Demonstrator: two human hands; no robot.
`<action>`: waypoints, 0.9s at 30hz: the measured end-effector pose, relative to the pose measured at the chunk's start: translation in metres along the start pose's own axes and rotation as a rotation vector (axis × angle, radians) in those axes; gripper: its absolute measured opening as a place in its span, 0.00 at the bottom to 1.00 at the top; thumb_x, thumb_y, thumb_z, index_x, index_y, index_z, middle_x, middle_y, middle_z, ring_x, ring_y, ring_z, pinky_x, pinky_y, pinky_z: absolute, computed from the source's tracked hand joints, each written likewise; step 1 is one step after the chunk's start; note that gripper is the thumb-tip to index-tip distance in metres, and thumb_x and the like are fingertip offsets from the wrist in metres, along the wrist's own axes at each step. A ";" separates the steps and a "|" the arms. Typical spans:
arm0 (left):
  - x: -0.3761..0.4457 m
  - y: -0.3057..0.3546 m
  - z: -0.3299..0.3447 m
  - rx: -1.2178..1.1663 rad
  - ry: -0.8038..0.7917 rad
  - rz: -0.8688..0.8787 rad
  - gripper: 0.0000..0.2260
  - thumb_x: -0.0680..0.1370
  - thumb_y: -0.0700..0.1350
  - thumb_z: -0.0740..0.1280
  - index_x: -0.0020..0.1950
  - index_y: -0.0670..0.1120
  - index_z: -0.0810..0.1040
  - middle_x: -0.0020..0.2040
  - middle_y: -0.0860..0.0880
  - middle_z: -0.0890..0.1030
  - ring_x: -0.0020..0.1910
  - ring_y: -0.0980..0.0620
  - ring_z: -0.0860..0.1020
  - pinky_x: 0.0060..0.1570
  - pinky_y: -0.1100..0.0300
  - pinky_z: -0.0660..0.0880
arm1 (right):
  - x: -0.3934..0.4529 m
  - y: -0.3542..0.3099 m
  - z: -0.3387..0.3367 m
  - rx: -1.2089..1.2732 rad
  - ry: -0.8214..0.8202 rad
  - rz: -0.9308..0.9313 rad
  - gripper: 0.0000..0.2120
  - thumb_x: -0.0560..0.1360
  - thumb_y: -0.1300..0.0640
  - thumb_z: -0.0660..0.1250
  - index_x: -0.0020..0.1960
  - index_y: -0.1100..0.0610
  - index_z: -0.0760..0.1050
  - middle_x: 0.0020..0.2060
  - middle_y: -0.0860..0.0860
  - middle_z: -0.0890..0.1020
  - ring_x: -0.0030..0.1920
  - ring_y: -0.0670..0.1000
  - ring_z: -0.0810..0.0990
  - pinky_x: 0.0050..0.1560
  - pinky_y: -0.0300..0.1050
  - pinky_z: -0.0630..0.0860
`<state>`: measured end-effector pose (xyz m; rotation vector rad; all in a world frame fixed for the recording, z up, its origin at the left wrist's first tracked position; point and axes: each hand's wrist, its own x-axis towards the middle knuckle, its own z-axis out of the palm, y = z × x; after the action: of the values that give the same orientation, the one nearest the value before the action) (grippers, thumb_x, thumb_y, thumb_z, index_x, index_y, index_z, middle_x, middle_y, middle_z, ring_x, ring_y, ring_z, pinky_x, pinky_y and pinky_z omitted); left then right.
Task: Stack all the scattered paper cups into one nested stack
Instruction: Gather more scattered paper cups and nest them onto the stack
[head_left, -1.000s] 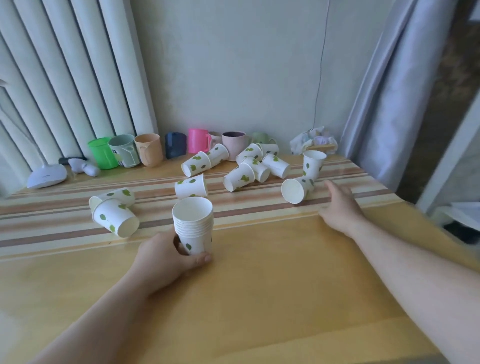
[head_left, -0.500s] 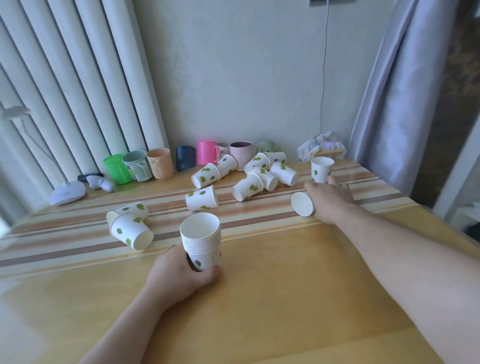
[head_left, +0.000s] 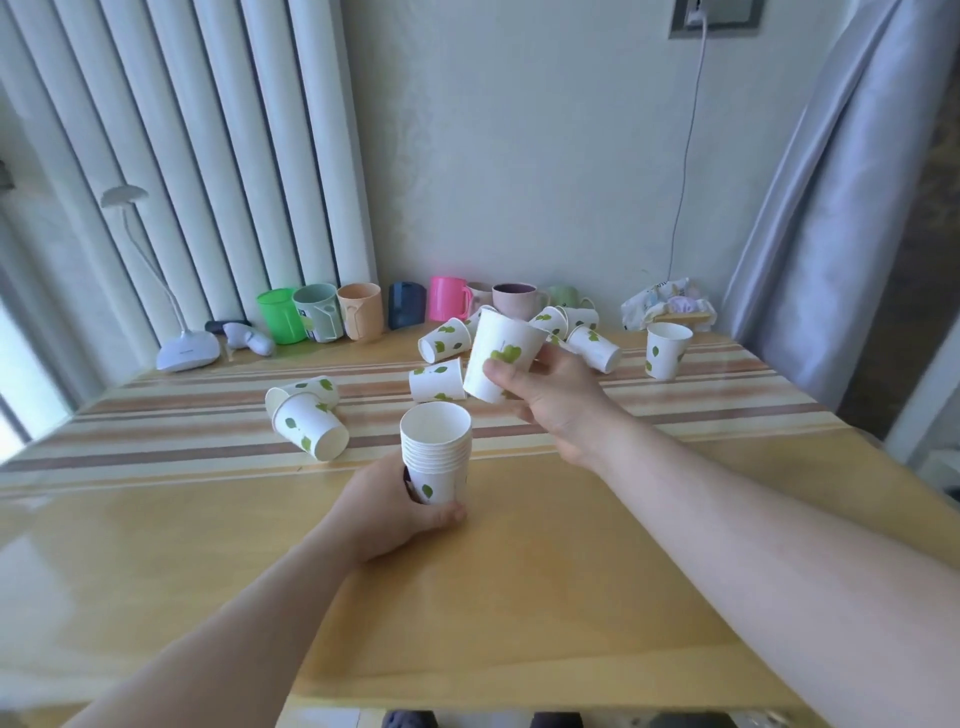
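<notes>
The left hand (head_left: 387, 512) wrapped its grip round the nested stack (head_left: 436, 452), upright on the bench (head_left: 519, 597). At one o'clock the right hand (head_left: 553, 400) pinched a loose cup (head_left: 501, 353), tilted; leveling it, mouth up, directly above the stack's rim would let it drop in cleanly.

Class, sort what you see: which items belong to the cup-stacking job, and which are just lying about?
Job: nested stack in left hand; paper cup in right hand; upright cup; fallen cups.

Lying about: plastic mugs; desk lamp; crumpled wrapper.
</notes>
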<state>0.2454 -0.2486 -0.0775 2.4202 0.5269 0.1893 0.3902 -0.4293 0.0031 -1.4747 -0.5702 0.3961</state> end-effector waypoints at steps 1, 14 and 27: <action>-0.001 -0.002 0.000 -0.002 0.015 0.002 0.19 0.68 0.63 0.83 0.50 0.56 0.81 0.45 0.60 0.86 0.47 0.63 0.82 0.44 0.62 0.76 | -0.001 -0.002 0.014 0.006 -0.027 -0.031 0.16 0.75 0.55 0.80 0.61 0.51 0.82 0.52 0.45 0.88 0.52 0.45 0.86 0.51 0.44 0.79; -0.010 -0.003 0.005 0.050 0.148 0.020 0.23 0.65 0.70 0.75 0.49 0.57 0.79 0.42 0.59 0.84 0.44 0.57 0.82 0.47 0.49 0.82 | -0.010 0.027 0.063 -0.207 -0.093 -0.021 0.29 0.66 0.52 0.84 0.65 0.46 0.79 0.60 0.48 0.87 0.61 0.49 0.85 0.66 0.56 0.81; -0.031 -0.068 -0.052 0.060 0.157 -0.149 0.22 0.67 0.66 0.81 0.53 0.56 0.83 0.47 0.61 0.84 0.49 0.55 0.82 0.51 0.52 0.81 | -0.011 0.038 0.067 -0.431 -0.322 0.120 0.39 0.68 0.64 0.68 0.75 0.37 0.70 0.65 0.47 0.79 0.59 0.50 0.79 0.47 0.42 0.77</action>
<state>0.1815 -0.1833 -0.0797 2.4243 0.7919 0.3050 0.3452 -0.3785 -0.0356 -1.8788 -0.8643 0.6405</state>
